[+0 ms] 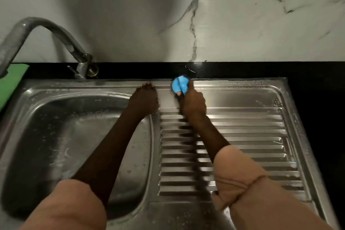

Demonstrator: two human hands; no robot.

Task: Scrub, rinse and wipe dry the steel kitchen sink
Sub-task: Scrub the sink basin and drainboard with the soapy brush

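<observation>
The steel sink (pixel 61 87) fills the view, with a wet, soapy bowl (pixel 61 136) on the left and a ribbed drainboard (pixel 242 136) on the right. My right hand (pixel 193 103) grips a round blue scrubber (pixel 179 84) and holds it against the sink's back rim, above the drainboard's top left corner. My left hand (pixel 144 99) rests flat on the steel between bowl and drainboard, fingers straight and pointing to the back rim. Both sleeves are pushed up.
A curved steel tap (pixel 61 33) rises from the back left corner over the bowl. A green cloth or pad (pixel 13 82) lies on the black counter (pixel 242 69) at the far left. A marble wall stands behind.
</observation>
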